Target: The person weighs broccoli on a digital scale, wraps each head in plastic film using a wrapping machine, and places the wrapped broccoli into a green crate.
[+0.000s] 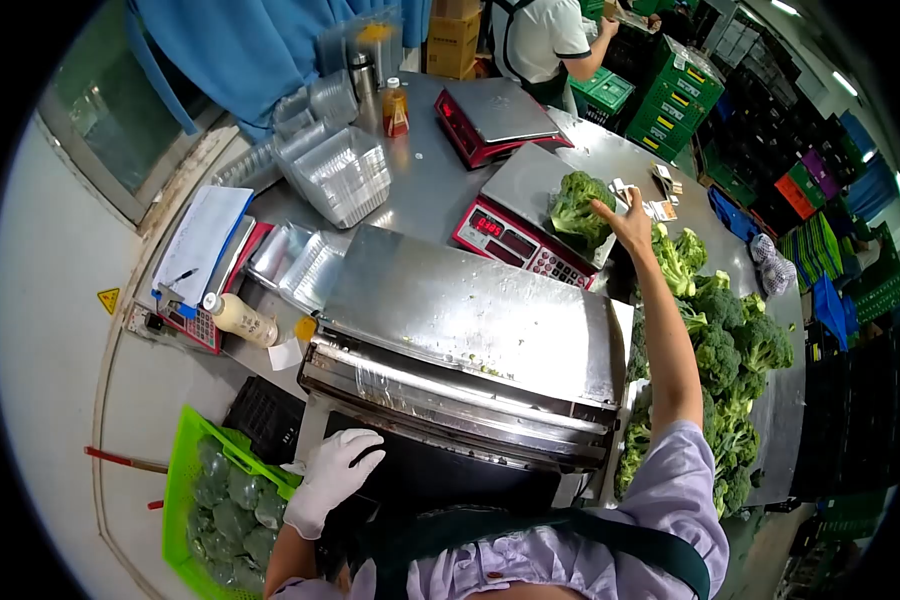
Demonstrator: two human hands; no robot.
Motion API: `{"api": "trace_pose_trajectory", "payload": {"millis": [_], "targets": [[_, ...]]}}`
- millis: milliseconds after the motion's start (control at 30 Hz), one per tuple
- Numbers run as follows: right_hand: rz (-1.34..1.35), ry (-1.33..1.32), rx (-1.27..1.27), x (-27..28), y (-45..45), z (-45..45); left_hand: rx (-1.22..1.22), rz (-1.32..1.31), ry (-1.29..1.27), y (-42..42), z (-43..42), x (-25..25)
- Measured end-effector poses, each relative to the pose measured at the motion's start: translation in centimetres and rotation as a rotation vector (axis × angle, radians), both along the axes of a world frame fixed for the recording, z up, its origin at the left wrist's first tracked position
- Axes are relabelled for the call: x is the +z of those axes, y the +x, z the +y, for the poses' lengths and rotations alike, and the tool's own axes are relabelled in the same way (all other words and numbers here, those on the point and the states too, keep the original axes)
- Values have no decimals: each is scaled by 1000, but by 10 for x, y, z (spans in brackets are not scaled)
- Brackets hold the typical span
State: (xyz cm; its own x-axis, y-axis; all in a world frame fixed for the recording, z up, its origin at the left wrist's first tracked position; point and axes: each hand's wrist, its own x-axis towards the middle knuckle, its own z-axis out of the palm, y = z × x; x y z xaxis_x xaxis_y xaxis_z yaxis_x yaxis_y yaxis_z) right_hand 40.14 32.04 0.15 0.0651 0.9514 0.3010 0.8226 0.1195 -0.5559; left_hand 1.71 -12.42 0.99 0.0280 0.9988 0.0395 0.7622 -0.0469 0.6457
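My right hand [628,222] is bare and reaches over a red digital scale [515,238]. Its fingers are spread, with the thumb at the edge of a broccoli head [580,208] that rests on the scale's metal plate; I cannot tell if they touch. Red digits glow on the scale's display. In a white glove, my left hand [338,478] hovers at the front of a steel film-wrapping machine [470,310], fingers loosely apart and holding nothing. Loose broccoli heads [720,350] lie piled beside my right arm.
A green basket [182,480] of wrapped broccoli stands lower left. Clear plastic trays [345,180], a drink bottle [395,108], a milky bottle [240,318] and a clipboard [202,235] are at left. Behind are a second scale [495,110], a co-worker [540,45] and green crates [675,95].
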Motion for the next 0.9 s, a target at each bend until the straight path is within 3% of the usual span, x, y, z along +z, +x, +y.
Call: {"api": "trace_pose_trajectory", "payload": {"millis": [100,333,533,567,633,700,733,800,900], "targets": [[5,-49,23,7,-1,-1,-1,0,-30,3,1,7],[-107,104,98,-25,-14,17,-14,18,17,3,-5,10],[94,169,67,-9,-26,-5,16,27,58,0,-15,12],[124,137,62,6,-33,-23,12,18,71,-2,-16,10],[541,-58,178,19,-42,-51,-1,-4,89,-1,-15,12],[935,-460,285,49,-65,-99,-32,1,113,1,-11,10],[992,-616,296,61,-77,-122,-50,8,122,4,-7,15],[1116,-814,395,34,-93,-138,-108,19,191,9,3,12],[1030,-851,481,-7,-121,-163,-215,43,234,9,17,15]]}}
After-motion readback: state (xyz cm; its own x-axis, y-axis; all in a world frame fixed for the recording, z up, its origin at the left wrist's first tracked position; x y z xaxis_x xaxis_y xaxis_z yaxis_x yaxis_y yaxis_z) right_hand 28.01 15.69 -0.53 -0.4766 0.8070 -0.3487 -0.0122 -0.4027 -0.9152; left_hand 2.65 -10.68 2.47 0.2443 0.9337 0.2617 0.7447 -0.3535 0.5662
